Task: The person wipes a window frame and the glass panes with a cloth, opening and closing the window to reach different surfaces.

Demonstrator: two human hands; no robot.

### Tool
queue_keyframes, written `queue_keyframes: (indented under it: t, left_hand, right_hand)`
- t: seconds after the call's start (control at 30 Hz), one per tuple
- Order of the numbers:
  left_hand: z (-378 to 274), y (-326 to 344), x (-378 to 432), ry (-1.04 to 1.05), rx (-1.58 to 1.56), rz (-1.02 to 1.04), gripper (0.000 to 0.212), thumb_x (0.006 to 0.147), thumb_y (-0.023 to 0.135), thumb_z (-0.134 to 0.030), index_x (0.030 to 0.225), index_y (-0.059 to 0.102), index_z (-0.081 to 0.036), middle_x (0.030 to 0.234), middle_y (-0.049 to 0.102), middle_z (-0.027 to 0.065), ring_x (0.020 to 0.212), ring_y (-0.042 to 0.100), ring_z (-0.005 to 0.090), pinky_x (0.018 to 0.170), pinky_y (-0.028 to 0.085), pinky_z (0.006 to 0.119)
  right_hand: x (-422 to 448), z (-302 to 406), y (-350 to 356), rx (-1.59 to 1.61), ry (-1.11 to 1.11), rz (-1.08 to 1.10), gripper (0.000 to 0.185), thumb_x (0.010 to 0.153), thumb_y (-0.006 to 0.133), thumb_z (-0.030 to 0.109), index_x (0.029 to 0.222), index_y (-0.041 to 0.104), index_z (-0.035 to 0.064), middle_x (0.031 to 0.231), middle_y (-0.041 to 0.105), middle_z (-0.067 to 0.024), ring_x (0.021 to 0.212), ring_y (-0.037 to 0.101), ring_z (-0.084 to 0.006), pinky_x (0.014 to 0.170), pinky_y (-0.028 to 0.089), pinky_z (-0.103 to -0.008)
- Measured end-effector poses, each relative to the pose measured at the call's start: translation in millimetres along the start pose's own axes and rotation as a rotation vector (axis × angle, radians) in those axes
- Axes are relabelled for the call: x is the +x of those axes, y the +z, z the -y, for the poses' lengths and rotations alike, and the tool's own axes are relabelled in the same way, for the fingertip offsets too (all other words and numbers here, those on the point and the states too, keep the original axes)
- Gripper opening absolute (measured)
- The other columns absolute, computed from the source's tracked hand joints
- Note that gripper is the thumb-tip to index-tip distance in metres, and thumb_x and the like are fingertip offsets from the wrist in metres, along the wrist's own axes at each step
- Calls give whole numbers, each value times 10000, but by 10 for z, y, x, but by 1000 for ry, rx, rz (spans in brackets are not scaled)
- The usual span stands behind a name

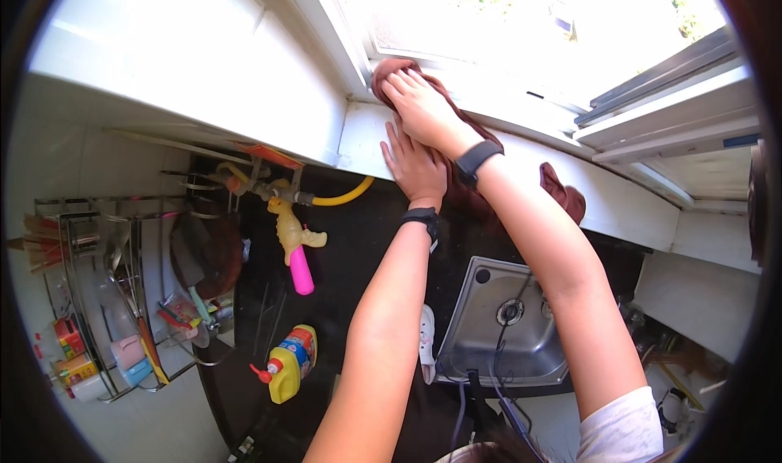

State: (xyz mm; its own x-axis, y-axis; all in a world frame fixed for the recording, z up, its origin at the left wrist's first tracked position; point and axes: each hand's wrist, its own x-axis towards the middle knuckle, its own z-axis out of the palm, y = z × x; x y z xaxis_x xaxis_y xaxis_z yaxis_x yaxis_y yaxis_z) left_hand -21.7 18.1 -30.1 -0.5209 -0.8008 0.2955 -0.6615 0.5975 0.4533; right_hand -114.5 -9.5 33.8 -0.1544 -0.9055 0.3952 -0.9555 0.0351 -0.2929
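My right hand point(424, 105) presses a brown cloth point(394, 72) into the corner where the window frame meets the white sill point(363, 136). The cloth trails down along the sill beneath my wrist. Just below, my left hand point(418, 170) lies palm down at the sill's front edge with its fingers spread. Brown fabric shows beside it, partly hidden by my arms. More brown cloth point(565, 197) lies bunched over the sill to the right of my right forearm; whether it is the same piece I cannot tell.
Below are a dark countertop point(342, 267), a steel sink point(525, 347), a yellow bottle point(290, 365), a toy-shaped bottle with a pink base point(299, 267) and a white shoe point(426, 344). A yellow gas hose point(345, 194) and wire rack point(131, 206) stand left. An opened window sash point(666, 121) juts in right.
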Motion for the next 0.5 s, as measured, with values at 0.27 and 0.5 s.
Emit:
queue_keyframes:
  t: [0.27,0.5]
  left_hand:
    - [16,-66,-16,-25,-14,-36,512,832,477,-264,1301,393,-76,1440,257,118,1336,215,290,1071,147,467]
    - [-4,6,5,8,-35,-15,522,858,425,-264,1323,343,-43,1411,290,143,1342,194,292,1078,118,473]
  right_hand:
    - [-581,-282,-472,51,2,111,369,651,489,-57,1018,506,-21,1076,510,-172,1118,447,-340,956,370,-369]
    - [128,116,-145,209,133,258,368,704,485,2,1071,491,-20,1073,533,-183,1025,515,-335,860,425,-380]
